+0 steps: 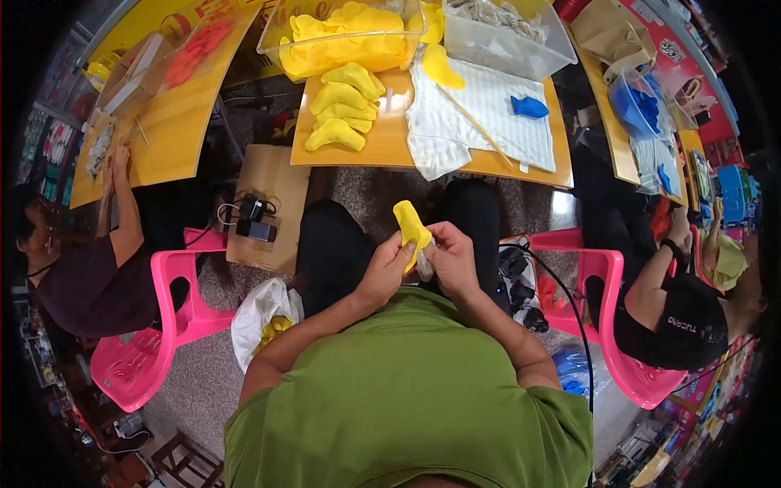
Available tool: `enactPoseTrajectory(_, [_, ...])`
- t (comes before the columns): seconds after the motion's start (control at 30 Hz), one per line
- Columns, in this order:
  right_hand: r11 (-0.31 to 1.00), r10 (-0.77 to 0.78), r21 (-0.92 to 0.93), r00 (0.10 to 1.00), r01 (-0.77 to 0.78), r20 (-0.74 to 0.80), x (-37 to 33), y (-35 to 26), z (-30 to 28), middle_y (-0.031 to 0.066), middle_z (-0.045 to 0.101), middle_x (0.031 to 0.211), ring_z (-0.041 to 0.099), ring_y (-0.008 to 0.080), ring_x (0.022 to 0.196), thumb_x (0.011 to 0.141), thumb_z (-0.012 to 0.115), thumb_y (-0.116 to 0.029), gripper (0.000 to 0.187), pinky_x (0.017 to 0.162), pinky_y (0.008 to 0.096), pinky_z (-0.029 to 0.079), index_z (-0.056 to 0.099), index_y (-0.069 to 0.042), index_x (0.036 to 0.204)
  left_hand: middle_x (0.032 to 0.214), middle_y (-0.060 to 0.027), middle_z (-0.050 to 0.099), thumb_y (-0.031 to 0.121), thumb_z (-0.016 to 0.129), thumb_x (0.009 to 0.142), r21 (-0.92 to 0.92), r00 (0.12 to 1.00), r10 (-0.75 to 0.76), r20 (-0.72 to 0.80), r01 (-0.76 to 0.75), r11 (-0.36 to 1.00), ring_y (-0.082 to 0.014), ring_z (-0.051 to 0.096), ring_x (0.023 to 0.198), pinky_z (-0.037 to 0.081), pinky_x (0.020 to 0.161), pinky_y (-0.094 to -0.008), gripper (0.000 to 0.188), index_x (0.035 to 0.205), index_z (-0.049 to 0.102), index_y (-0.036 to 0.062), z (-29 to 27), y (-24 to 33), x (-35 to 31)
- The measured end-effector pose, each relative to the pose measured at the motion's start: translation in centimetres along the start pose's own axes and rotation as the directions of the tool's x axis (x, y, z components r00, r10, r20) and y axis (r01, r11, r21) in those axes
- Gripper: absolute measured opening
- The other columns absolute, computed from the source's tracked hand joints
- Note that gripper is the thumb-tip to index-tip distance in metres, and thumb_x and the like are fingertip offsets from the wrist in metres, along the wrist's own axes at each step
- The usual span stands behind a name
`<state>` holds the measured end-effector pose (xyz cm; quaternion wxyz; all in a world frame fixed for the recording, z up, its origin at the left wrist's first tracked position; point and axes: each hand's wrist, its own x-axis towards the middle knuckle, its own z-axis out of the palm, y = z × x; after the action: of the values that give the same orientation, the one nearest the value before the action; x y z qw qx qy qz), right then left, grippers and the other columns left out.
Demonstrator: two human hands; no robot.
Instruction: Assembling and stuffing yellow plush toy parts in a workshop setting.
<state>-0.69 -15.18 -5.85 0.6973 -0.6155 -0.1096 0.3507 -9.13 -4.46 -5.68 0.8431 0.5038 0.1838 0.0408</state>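
Over my lap, my left hand (382, 267) is closed around a yellow banana-shaped fabric piece (411, 224), whose upper end sticks up past the thumb. My right hand (454, 259) meets its right side with bent fingers, pinching a whitish-grey tuft (425, 267) that shows between the two hands. Exactly how far the tuft reaches into the yellow piece is hidden by my fingers. On the table ahead, several plump yellow banana shapes (336, 135) lie in a stack. A flat yellow piece (442, 68) rests on a white striped cloth (508, 114), beside a thin wooden stick (476, 126).
Clear bins of yellow pieces (346, 41) and whitish-grey material (506, 32) stand at the table's back. A blue fish-shaped piece (530, 106) lies on the cloth. Pink chairs (175, 293) flank me, with a white bag (262, 313) at my left. Other people sit at both sides.
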Motion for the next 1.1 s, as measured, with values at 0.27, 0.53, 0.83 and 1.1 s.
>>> enactPoseTrajectory(0.27, [0.949,-0.277,-0.196,0.951,0.248,-0.135,1.3,1.8,0.4,0.0014,0.057,0.078,0.052,0.0057,0.066,0.073,0.058,0.010,0.015,0.060,0.0196,0.044,0.055,-0.001,0.082,0.085,-0.0018,0.055,0.019,0.044,0.097,0.370,0.996,-0.040,0.083,0.007,0.929,-0.0089,0.051,0.072,0.042,0.064,-0.0256,0.026,0.115,0.048,0.0004,-1.6,-1.3,-0.6])
enactPoseTrajectory(0.53, [0.997,-0.065,0.039,0.996,0.068,-0.067,1.0,1.4,0.1,-0.0007,0.056,0.072,0.051,0.0044,0.063,0.082,0.060,0.002,0.007,0.058,0.0190,0.043,0.055,-0.003,0.081,0.091,-0.0040,0.060,0.022,0.045,0.097,0.355,0.997,0.079,0.027,-0.083,0.931,-0.0105,0.057,0.077,0.045,0.067,-0.0235,0.029,0.115,0.049,0.0006,-2.0,-1.0,0.0])
enactPoseTrajectory(0.83, [0.996,-0.073,0.062,0.996,0.070,0.054,0.7,1.4,0.9,-0.0008,0.057,0.077,0.052,0.0044,0.066,0.081,0.067,-0.005,0.012,0.059,0.0186,0.042,0.055,-0.003,0.080,0.094,-0.0044,0.061,0.015,0.058,0.090,-0.340,0.992,-0.091,-0.084,0.057,0.939,-0.0109,0.060,0.081,0.050,0.073,-0.0243,0.024,0.109,0.056,-0.0006,-2.7,1.0,1.1])
enactPoseTrajectory(1.1, [0.952,-0.219,-0.221,0.976,0.213,-0.005,0.9,1.9,1.2,-0.0024,0.054,0.071,0.047,0.0039,0.066,0.074,0.065,0.002,0.011,0.058,0.0199,0.039,0.055,-0.002,0.074,0.091,-0.0028,0.060,0.013,0.059,0.090,-0.242,0.983,0.023,-0.180,-0.068,0.968,-0.0093,0.059,0.080,0.049,0.071,-0.0228,0.023,0.108,0.057,-0.0005,-1.5,1.2,0.6])
